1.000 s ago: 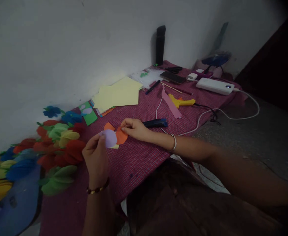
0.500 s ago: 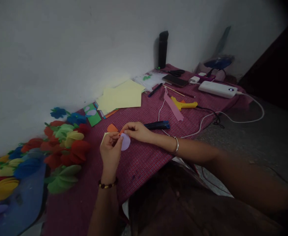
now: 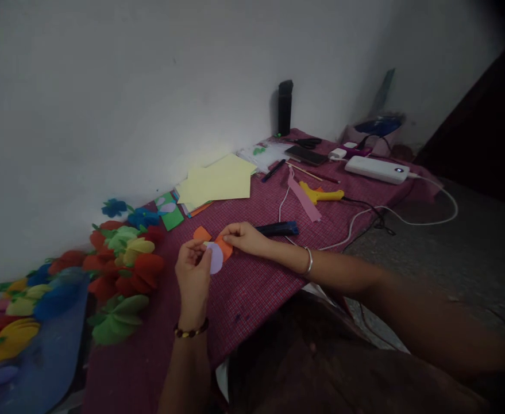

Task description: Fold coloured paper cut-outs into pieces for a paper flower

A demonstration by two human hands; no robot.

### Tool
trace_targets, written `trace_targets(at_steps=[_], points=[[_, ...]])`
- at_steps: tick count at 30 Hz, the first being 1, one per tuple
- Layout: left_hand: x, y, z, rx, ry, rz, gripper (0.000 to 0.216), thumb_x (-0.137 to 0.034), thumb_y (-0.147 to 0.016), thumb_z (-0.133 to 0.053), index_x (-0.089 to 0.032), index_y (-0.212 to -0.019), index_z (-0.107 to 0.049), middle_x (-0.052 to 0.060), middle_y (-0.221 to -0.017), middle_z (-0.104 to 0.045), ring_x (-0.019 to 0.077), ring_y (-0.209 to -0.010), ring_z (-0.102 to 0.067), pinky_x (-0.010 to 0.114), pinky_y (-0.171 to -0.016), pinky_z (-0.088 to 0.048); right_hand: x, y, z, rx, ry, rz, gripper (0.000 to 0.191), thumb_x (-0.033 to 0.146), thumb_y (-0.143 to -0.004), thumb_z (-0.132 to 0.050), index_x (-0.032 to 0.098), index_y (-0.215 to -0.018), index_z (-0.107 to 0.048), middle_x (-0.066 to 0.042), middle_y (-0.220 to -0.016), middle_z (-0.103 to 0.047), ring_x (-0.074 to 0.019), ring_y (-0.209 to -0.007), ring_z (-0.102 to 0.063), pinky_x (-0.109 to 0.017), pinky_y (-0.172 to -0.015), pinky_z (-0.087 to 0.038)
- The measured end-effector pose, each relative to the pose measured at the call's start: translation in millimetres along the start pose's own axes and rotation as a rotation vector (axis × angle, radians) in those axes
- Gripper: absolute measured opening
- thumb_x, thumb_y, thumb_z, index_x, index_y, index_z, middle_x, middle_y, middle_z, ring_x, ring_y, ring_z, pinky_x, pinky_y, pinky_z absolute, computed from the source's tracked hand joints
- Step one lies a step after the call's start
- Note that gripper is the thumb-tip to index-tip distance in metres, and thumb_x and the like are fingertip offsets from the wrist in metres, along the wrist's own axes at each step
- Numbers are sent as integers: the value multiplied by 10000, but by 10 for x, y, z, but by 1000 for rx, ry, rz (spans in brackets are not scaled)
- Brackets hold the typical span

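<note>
Between the thumb and fingers of my left hand (image 3: 193, 266) is a round lilac paper piece (image 3: 215, 260), with a bit of pale yellow paper showing at the fingertips. My right hand (image 3: 246, 238) pinches an orange paper piece (image 3: 223, 248) that partly lies behind the lilac one. Another orange paper piece (image 3: 201, 233) rests on the cloth just beyond my left hand. A dark blue stapler-like tool (image 3: 278, 228) lies past my right hand, partly hidden by it.
Colourful paper flowers (image 3: 127, 253) crowd the left side, some on a blue surface (image 3: 58, 368). Pale yellow sheets (image 3: 218, 181) lie at the back. To the right are a pink paper strip (image 3: 304, 198), a yellow glue gun (image 3: 323, 194), a white power bank (image 3: 377, 169) and cables. A black bottle (image 3: 284, 108) stands by the wall.
The orange piece, earlier mostly hidden at my fingertips, now shows more fully in my right hand beside the lilac circle. The whole view has shifted slightly.
</note>
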State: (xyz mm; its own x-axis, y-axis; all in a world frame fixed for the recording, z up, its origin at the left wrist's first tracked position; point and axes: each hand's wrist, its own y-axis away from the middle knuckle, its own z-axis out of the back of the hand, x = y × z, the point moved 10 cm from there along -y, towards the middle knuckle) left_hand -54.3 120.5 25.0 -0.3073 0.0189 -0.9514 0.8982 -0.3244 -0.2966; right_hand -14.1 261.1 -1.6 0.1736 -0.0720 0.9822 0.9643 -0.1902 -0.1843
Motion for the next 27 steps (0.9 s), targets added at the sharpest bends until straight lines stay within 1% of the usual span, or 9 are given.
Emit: trace_targets(at_steps=[2,4,10,12,14,18,20,23,27], points=[[-11,11,-44,23,81,7,262,-227,-668,-717,-187,-898,-598,-19,-774,-601,90,-673,-569,202,-637,-469,19,4,-15,6,37,30,144,154,-803,-514,105,-847,-642,20,-640,-581,-68,-532,-477,-178,-496,-368],[-7,17,-87,34,109,7,276,-230,-659,-727,-186,-903,-604,-22,-764,-598,83,-660,-567,193,-624,-465,38,13,-36,16,40,53,153,169,-806,-525,106,-869,-649,10,-673,-603,-77,-573,-499,-185,-531,-384],[97,-9,-134,32,47,24,304,-239,-643,-734,-177,-903,-589,-45,-691,-570,73,-584,-543,180,-555,-440,101,25,-38,20,32,112,161,178,-808,-539,96,-876,-660,-21,-755,-642,-97,-658,-534,-218,-630,-421],[175,-24,-92,4,37,64,339,-257,-612,-758,-176,-889,-579,-54,-668,-572,74,-554,-534,185,-536,-435,106,29,-57,44,22,113,179,200,-813,-547,88,-894,-660,-30,-769,-649,-103,-670,-543,-229,-647,-429],[267,-32,-54,-12,34,122,335,-286,-586,-778,-167,-826,-577,-47,-657,-589,79,-544,-537,194,-530,-437,114,38,-71,60,15,110,185,212,-815,-553,86,-897,-659,-35,-776,-653,-107,-677,-546,-233,-651,-433],[383,-22,-74,50,71,210,290,-347,-601,-766,-140,-718,-601,-8,-643,-627,99,-534,-558,221,-524,-449,143,58,-80,60,43,110,168,210,-813,-556,97,-873,-664,-22,-734,-639,-106,-644,-530,-222,-606,-413],[381,-13,-72,62,83,223,271,-347,-610,-759,-137,-710,-620,-4,-647,-639,101,-539,-566,226,-535,-457,147,61,-79,56,56,107,162,201,-811,-550,101,-869,-663,-9,-703,-624,-100,-622,-523,-217,-591,-402],[322,-1,-46,48,77,209,235,-330,-627,-751,-147,-729,-643,-10,-675,-655,100,-566,-577,220,-557,-463,125,51,-64,43,48,93,159,187,-811,-536,102,-870,-657,3,-674,-608,-95,-607,-520,-209,-579,-395],[172,7,-56,49,-11,117,194,-316,-658,-736,-159,-737,-655,-9,-687,-659,103,-598,-588,211,-572,-464,72,30,-50,34,36,63,142,172,-791,-546,98,-846,-654,6,-674,-605,-85,-595,-507,-199,-565,-386]])
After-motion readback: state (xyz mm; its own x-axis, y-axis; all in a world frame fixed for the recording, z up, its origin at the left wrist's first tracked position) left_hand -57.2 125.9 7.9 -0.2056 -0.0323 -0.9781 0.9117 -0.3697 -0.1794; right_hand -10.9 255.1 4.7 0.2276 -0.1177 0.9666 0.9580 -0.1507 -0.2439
